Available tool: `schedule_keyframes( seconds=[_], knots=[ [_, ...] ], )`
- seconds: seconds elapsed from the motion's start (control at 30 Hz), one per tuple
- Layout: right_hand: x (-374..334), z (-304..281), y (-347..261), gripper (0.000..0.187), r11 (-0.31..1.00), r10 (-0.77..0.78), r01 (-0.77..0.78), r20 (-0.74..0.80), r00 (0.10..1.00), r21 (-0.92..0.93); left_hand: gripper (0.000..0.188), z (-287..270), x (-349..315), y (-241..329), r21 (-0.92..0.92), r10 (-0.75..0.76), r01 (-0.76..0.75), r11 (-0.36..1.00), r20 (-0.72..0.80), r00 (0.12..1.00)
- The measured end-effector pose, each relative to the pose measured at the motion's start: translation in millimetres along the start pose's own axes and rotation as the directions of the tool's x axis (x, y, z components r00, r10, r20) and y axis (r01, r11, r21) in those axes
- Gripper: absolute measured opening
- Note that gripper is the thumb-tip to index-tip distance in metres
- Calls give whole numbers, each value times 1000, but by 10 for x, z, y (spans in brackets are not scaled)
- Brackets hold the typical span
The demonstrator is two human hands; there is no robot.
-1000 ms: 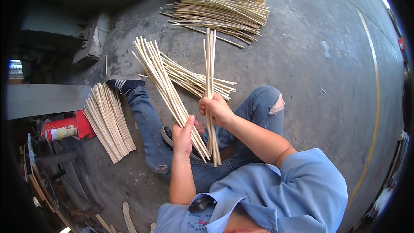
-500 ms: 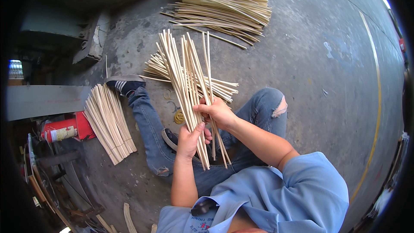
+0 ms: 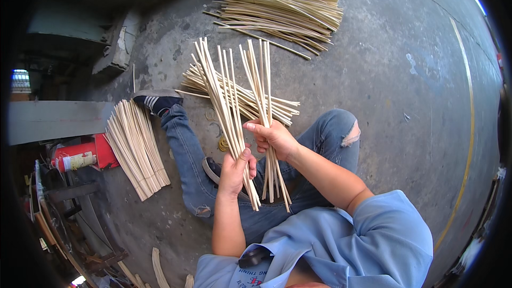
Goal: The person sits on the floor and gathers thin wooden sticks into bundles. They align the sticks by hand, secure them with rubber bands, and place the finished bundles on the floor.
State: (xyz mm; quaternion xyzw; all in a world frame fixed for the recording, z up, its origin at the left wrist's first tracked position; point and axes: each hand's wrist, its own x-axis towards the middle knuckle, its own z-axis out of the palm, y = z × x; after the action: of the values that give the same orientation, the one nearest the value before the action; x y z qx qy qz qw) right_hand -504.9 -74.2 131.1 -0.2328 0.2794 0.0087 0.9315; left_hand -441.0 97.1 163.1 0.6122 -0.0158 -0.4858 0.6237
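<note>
Your left hand (image 3: 234, 168) and right hand (image 3: 274, 137), side by side, each clamp a bamboo stick bundle (image 3: 234, 101), long axes running toward the frame top.

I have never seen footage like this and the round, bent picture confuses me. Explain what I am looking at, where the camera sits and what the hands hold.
There is no machine here, only a person working with bare hands. The camera is worn on the person's head and looks down, so the forearms come in from the bottom; its wide lens bends straight edges near the rim. The person sits on a concrete floor in jeans and a blue shirt. The left hand has its grip closed on a bundle of thin pale sticks, and the right hand is closed on a second bunch of sticks; the two bunches fan upward side by side. On the floor lie three more heaps: a large pile at the top, a smaller pile behind the hands, and a neat stack at the left, beside a red cylinder.
</note>
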Motion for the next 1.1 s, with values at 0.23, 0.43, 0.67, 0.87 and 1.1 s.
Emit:
schedule_keyframes(
  seconds=[0.23,0.43,0.67,0.87,1.1],
  knots=[
    [48,73,-68,29,977,-107,100,-23,994,-191,31,17,-22,-66,-35,-15,16,999,35,999],
    [70,101,-69,20,987,-72,72,2,997,-144,31,41,-11,-74,16,-23,22,1000,80,997],
    [93,-73,-62,18,995,-67,62,-76,995,-73,28,2,98,-115,-21,109,-110,994,-62,992],
    [61,-178,-130,19,997,16,-16,0,1000,75,28,-52,55,7,-52,45,-45,998,-8,999],
    [41,-87,-125,32,993,2,4,-52,999,117,21,53,18,-35,-114,73,-67,991,48,996]
  ],
)
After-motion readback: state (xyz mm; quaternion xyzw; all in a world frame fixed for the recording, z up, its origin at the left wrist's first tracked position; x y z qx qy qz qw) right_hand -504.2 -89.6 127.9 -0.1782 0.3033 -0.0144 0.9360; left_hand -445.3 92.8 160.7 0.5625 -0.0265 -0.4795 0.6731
